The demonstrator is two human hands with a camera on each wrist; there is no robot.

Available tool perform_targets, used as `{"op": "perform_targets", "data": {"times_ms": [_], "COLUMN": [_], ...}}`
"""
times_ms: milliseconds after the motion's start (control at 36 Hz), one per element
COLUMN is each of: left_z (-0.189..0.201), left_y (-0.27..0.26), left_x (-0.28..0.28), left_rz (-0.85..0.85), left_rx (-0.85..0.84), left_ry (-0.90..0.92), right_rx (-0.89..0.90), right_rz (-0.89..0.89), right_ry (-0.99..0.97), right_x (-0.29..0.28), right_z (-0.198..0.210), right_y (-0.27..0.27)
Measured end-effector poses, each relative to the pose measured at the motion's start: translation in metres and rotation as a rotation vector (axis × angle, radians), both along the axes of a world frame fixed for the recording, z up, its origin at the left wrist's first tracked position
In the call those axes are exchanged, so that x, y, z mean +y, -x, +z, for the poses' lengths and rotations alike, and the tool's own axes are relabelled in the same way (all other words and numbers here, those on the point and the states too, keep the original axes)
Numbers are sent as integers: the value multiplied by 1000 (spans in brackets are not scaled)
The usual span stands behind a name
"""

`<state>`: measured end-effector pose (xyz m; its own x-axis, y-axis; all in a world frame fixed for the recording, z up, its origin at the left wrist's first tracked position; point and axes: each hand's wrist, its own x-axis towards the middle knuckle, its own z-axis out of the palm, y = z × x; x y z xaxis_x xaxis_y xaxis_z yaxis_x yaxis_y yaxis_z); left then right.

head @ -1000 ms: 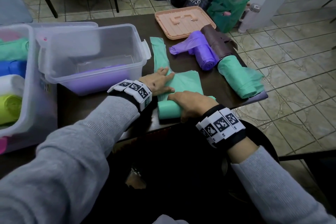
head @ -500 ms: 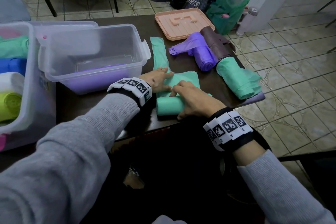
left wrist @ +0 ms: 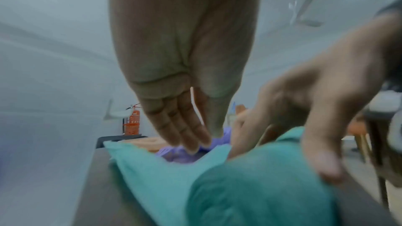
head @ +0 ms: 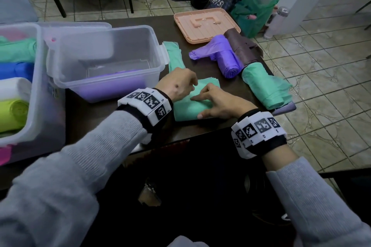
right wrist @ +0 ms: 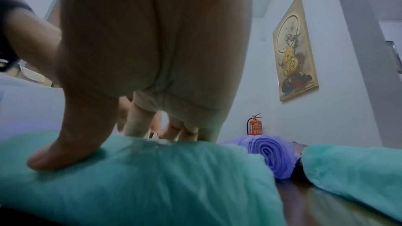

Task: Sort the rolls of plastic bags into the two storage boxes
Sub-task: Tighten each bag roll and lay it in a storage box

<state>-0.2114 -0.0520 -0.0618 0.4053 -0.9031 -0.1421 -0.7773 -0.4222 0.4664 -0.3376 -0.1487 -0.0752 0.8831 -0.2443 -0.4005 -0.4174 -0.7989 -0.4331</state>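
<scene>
right hand (head: 217,103) lying flat, fingers straight, pressing the green roll (head: 188,109) beneath it | left hand (left wrist: 185,54) hovering just left, fingers seemingly straight, gripping nothing | storage box (head: 104,60) sitting beyond left hand

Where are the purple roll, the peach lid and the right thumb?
purple roll (head: 227,60): head view, middle of its wound body.
peach lid (head: 206,24): head view, ribbed top face.
right hand thumb (right wrist: 71,137): right wrist view, lower thumb, pressing on the green roll (right wrist: 152,178).
</scene>
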Motion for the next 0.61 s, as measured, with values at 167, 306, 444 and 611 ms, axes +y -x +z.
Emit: {"op": "perform_targets", "data": {"times_ms": [167, 306, 444, 611], "left_z": [9, 2, -7, -10], "left_y": [11, 15, 16, 9], "left_x": [21, 33, 38, 38], "left_rz": [-10, -43, -24, -30], "left_rx": [78, 53, 36, 80], "left_ry": [-106, -152, -147, -168], "right_rx": [39, 21, -1, -27], "right_rz": [30, -16, -32, -81], "right_ry": [-17, -116, -172, -174], "right_x": [-6, -11, -13, -12], "right_z": [7, 8, 2, -5], "right_y": [-5, -6, -3, -3]}}
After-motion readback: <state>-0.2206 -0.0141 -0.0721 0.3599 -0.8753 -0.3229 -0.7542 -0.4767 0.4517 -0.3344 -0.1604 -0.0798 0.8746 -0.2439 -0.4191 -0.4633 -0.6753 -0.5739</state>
